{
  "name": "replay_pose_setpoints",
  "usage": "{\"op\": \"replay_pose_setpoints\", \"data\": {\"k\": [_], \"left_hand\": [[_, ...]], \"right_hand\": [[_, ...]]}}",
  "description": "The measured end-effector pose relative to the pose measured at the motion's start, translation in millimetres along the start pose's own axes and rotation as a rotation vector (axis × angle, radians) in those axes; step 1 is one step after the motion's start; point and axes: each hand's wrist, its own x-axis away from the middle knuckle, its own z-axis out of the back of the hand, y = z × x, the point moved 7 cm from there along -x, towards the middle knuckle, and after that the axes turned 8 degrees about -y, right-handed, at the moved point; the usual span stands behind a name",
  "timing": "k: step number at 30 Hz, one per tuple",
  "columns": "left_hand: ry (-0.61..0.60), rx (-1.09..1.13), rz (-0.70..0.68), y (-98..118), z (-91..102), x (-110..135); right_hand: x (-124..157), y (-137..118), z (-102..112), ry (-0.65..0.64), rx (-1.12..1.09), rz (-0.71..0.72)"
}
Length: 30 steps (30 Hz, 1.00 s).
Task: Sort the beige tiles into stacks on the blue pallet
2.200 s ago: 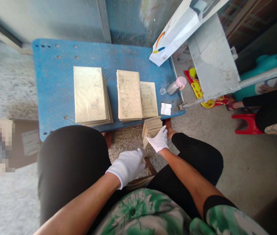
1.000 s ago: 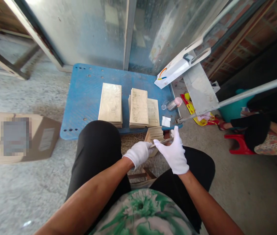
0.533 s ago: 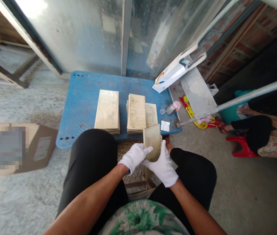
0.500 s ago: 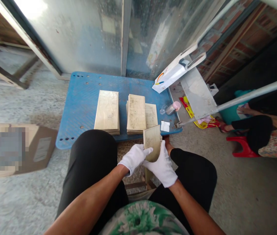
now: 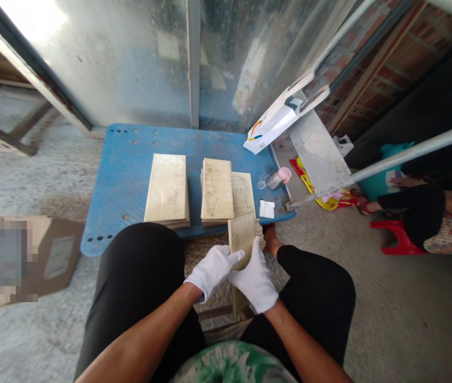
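Note:
Both my hands wear white gloves and hold one pale beige sheet (image 5: 241,234) upright between my knees. My left hand (image 5: 211,268) grips its lower left edge; my right hand (image 5: 254,277) grips its lower right side. Just behind the sheet, part of a stack of like sheets (image 5: 258,230) shows near my foot. On the blue table (image 5: 114,175) ahead lie three flat piles: a left pile (image 5: 167,190), a middle pile (image 5: 217,190) and a lower right pile (image 5: 244,192).
A cardboard box (image 5: 22,260) sits on the floor at left. A white paper bag (image 5: 277,121), a small pink-capped bottle (image 5: 277,179) and a white paper scrap (image 5: 266,209) are at the table's right. Another person sits on a red stool (image 5: 393,239) at right.
My right hand took a sheet off the stack near my foot, and both hands turned it upright between my knees. Over the last half second the hands hardly moved.

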Motion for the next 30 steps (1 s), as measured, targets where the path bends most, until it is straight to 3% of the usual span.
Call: {"op": "replay_pose_setpoints", "data": {"k": [6, 10, 13, 17, 20, 24, 30], "left_hand": [[0.046, -0.002, -0.034, 6.9, 0.2, -0.4], [0.078, -0.21, -0.103, 32.1, 2.6, 3.8], [0.102, -0.454, -0.087, 39.0, 3.1, 10.1], [0.079, -0.904, 0.058, 15.3, -0.7, 22.2], [-0.02, -1.048, 0.102, -8.2, -6.6, 32.9], [-0.043, -1.093, 0.135, -19.8, -5.7, 44.5], [-0.018, -1.034, 0.132, -6.1, 1.7, 51.3]], "right_hand": [[-10.7, 0.2, 4.5, 0.005, 0.001, -0.009], [-32.6, -0.7, 21.1, 0.003, 0.032, -0.043], [-56.3, -1.9, 40.8, -0.012, 0.118, -0.111], [-96.8, -12.9, 67.8, -0.014, 0.163, -0.114], [-134.7, -25.9, 82.5, 0.016, 0.15, -0.073], [-192.2, -38.6, 86.2, 0.039, 0.125, -0.069], [-264.1, -56.5, 69.8, 0.068, 0.22, -0.097]]}}
